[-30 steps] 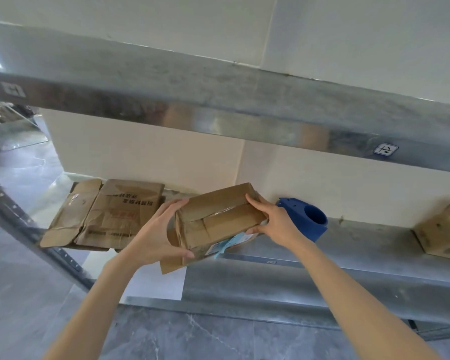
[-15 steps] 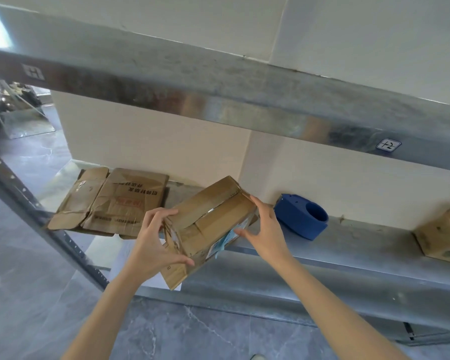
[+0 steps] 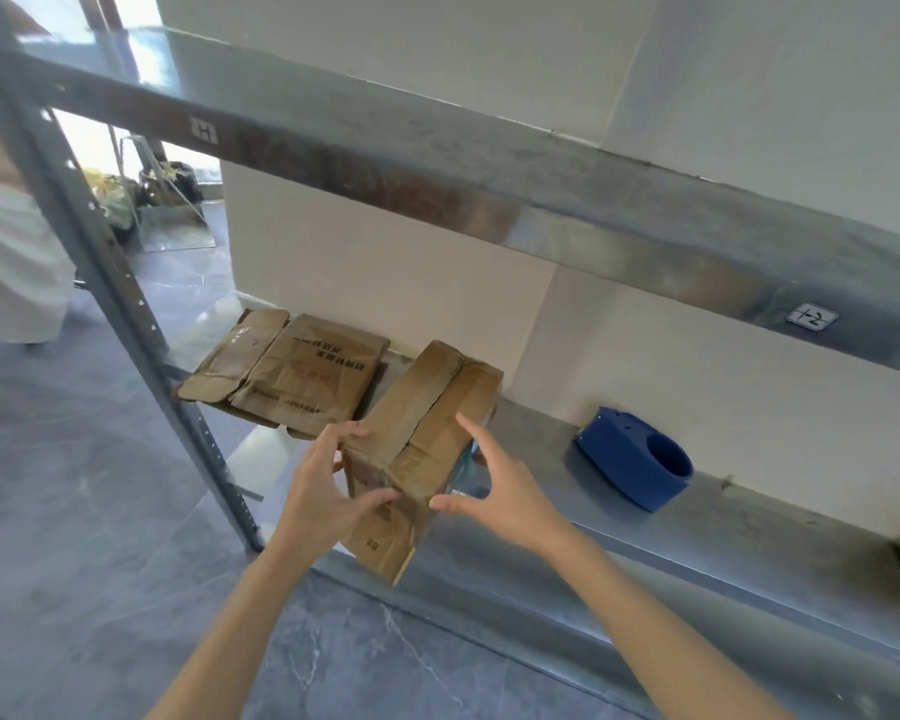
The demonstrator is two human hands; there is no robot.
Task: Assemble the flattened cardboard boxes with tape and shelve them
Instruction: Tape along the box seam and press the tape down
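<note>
From the head view, the step in hand looked like forming the cardboard box (image 3: 427, 423): it was folded up into shape, with its top flaps meeting along a centre seam. No fresh tape could be made out there. The box sat tilted at the front edge of the lower shelf (image 3: 749, 527). Its far end was over the metal, and its near end jutted out past the edge with a loose flap hanging down.

The left hand (image 3: 328, 491) gripped the near left corner, fingers curled over the top and thumb pressed on the front face. The right hand (image 3: 494, 491) was spread, its straight forefinger lying against the right side and its thumb touching the near corner. It steadied the box rather than clasping it.

The flattened boxes (image 3: 292, 376) lay stacked just left of it on the same shelf. The blue tape dispenser (image 3: 635, 459) stood well apart to the right, untouched.

The next move probably called for the left hand to hold the flaps closed while the right reached across for the dispenser. The hanging flap would likely need tucking in first.
</note>
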